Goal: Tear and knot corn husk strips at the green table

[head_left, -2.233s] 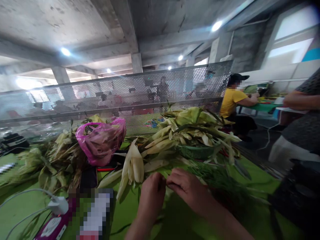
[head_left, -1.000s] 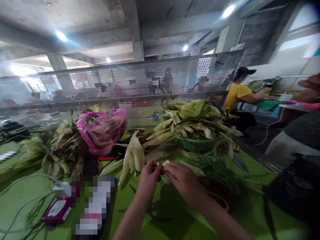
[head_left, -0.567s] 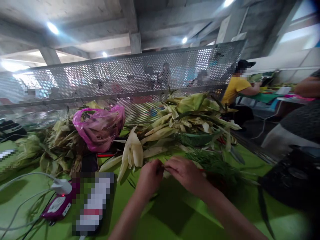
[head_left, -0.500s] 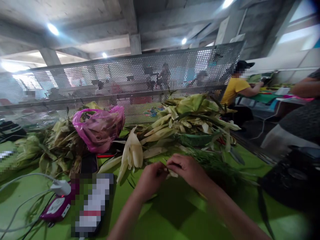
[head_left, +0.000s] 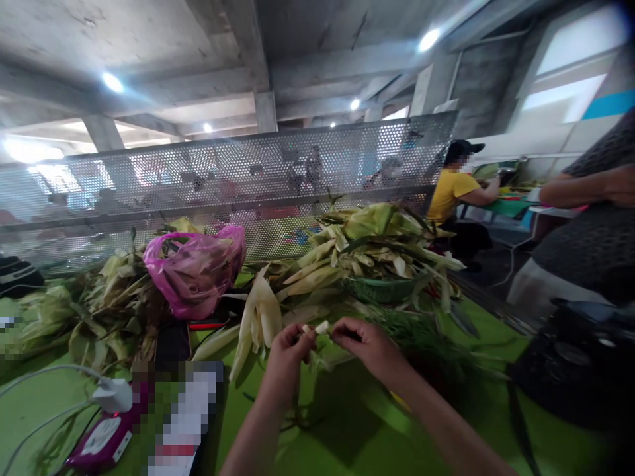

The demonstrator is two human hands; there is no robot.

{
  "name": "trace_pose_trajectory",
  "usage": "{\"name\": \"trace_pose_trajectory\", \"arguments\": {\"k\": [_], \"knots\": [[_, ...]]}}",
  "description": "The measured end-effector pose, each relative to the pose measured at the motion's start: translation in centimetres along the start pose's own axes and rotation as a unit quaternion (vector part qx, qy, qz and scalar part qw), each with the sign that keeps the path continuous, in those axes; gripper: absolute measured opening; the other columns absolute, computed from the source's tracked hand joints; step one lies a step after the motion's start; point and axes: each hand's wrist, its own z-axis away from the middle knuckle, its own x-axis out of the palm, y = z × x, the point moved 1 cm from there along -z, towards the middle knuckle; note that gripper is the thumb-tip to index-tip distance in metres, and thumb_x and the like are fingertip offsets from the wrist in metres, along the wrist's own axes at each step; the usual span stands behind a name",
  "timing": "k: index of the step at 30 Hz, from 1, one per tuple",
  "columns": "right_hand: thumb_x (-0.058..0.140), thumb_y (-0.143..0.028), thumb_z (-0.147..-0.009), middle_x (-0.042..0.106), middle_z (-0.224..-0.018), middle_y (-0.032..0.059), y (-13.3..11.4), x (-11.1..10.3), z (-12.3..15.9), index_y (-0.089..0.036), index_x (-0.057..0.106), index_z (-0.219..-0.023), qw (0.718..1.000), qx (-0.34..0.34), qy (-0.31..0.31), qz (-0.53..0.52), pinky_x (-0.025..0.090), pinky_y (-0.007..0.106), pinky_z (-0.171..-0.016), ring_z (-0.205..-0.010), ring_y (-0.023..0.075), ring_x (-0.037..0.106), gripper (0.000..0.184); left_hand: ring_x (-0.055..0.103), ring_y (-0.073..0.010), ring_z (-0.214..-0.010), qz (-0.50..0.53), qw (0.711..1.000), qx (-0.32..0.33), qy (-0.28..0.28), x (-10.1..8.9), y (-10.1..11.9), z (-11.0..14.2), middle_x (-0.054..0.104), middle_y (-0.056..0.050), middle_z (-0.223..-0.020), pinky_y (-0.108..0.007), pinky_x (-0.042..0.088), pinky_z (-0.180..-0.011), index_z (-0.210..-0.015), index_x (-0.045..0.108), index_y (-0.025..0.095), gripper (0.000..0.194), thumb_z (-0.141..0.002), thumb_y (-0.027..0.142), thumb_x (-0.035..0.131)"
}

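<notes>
My left hand (head_left: 292,345) is pinched shut on a small pale rolled piece of corn husk (head_left: 322,327) that sticks out from its fingertips to the right. Pale strands hang down below it. Close to the other end of the piece, my right hand (head_left: 366,340) has its fingers curled together; what they hold, if anything, is too small to make out. Large corn husks (head_left: 260,314) lie just beyond my left hand. A heap of husks (head_left: 370,238) rises from a green basket (head_left: 381,289). Fine green strands (head_left: 421,337) spread beside my right hand.
A pink plastic bag (head_left: 198,271) sits left of centre among dried husks (head_left: 116,297). A purple power strip (head_left: 102,436) with cables and a phone (head_left: 186,423) lie at front left. At right are a black bag (head_left: 570,357) and people; a perforated metal screen (head_left: 223,178) stands behind.
My hands have moved apart slightly, the left one leftward. The pale rolled piece now shows between them, with strands hanging below. My view has tilted up a little.
</notes>
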Motion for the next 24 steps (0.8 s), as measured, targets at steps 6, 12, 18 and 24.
{"name": "trace_pose_trajectory", "arguments": {"k": [6,12,18,24], "knots": [[0.049,-0.027,-0.088,0.064,-0.115,0.0038,0.3,-3.7,4.0,-0.029,0.064,-0.105,0.973,0.044,0.062,0.216,0.051,0.030,-0.068,-0.076,0.0180,0.066,0.023,0.035,-0.0053,-0.049,0.065,0.996,-0.006,0.060,-0.8,0.7,-0.1,0.052,0.004,-0.059,-0.018,0.026,-0.049,-0.073,0.060,0.014,0.032,-0.067,0.041,0.077],[0.052,-0.018,-0.076,0.064,-0.119,0.0099,1.1,-4.5,8.5,-0.027,0.065,-0.110,0.884,-0.008,0.060,0.463,0.049,0.047,-0.083,-0.104,0.0336,0.061,0.038,0.035,-0.0051,-0.049,0.100,0.993,0.001,0.068,-0.8,0.8,-0.1,0.054,0.003,-0.060,-0.018,0.026,-0.049,-0.073,0.061,0.014,0.031,-0.066,0.040,0.078],[0.049,-0.023,-0.084,0.066,-0.105,0.0107,0.8,-3.8,9.5,-0.022,0.065,-0.100,0.896,0.005,0.060,0.440,0.049,0.042,-0.082,-0.095,0.0285,0.062,0.023,0.035,-0.0049,-0.050,0.126,0.989,0.002,0.077,-1.2,0.7,-0.1,0.052,0.004,-0.062,-0.017,0.026,-0.049,-0.076,0.062,0.014,0.029,-0.067,0.038,0.077],[0.051,-0.009,-0.070,0.067,-0.110,0.0101,1.8,-3.6,8.1,-0.019,0.062,-0.108,0.918,0.080,-0.057,0.383,0.046,0.042,-0.089,-0.103,0.0287,0.059,0.041,0.035,-0.0046,-0.048,0.123,0.990,0.003,0.073,-1.2,0.5,-0.2,0.053,0.004,-0.061,-0.018,0.025,-0.048,-0.076,0.061,0.015,0.030,-0.067,0.039,0.077]]}}
